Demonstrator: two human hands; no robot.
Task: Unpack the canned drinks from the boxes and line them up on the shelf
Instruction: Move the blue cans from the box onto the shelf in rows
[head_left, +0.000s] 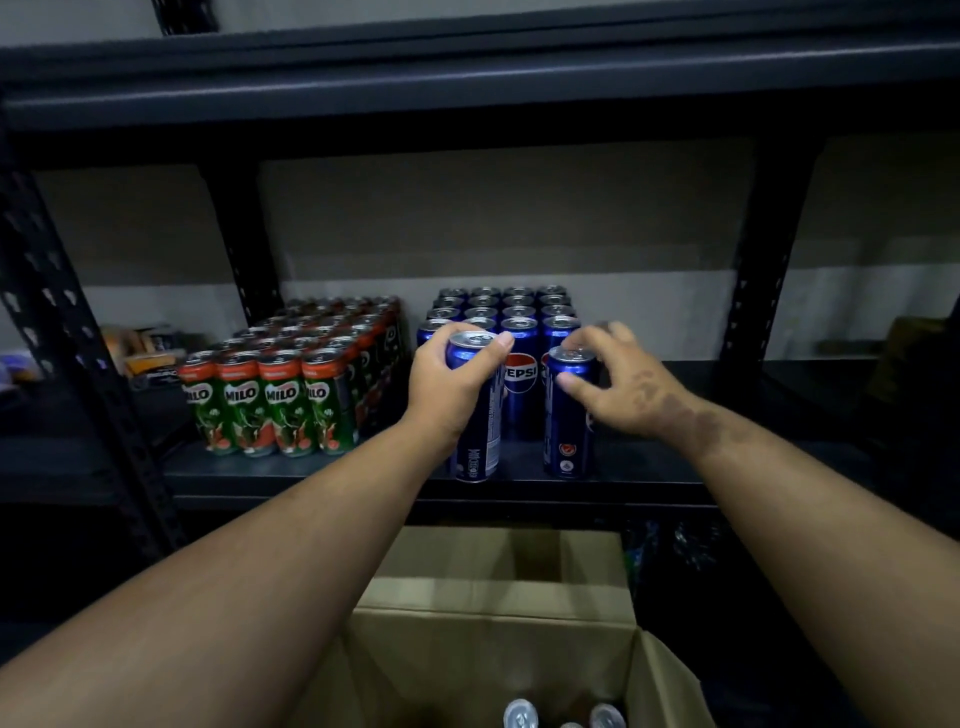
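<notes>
My left hand grips a tall blue Pepsi can near its top; the can's base rests at the front edge of the dark shelf. My right hand has its fingers spread around the top of a second blue Pepsi can, which stands upright on the shelf just to the right. Behind both cans stand rows of several Pepsi cans. Below the shelf is an open cardboard box with a few silver can tops showing at its bottom.
A block of green and red Milo cans fills the shelf to the left of the Pepsi rows. Black perforated uprights frame the rack, with another at the right. Small clutter lies far left. An upper shelf overhangs.
</notes>
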